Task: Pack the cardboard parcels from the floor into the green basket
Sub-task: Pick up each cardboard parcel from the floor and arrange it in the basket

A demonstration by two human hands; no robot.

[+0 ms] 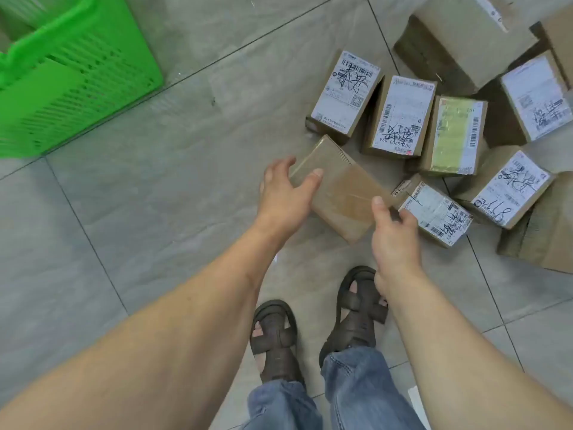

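Green slatted plastic, the basket (71,85) sits far off to the left of both hands, well apart from everything else on the grey tiled floor (155,212). Its perforated walls look rigid and its mouth is open.

Moving right, the left hand (283,193) cups the near-left end of a plain brown parcel (338,193), thumb laid over the top face and fingers spread round the edge. At the parcel's other end the right hand (393,231) meets it with thumb up on the top face and fingers curled under the corner; whether the box is clear of the floor I cannot tell.

This parcel is a flat rectangular block wrapped in glossy clear tape, so I judge it slippery: a loose two-ended hold could let it twist and drop on the sandalled feet (319,330) directly below.

Just right of the right hand lies a labelled parcel (434,212), touching or nearly touching the held one; lifting carelessly could drag or nudge it. Beyond the hands more labelled parcels (400,116) crowd together, matte cardboard with white paper labels.
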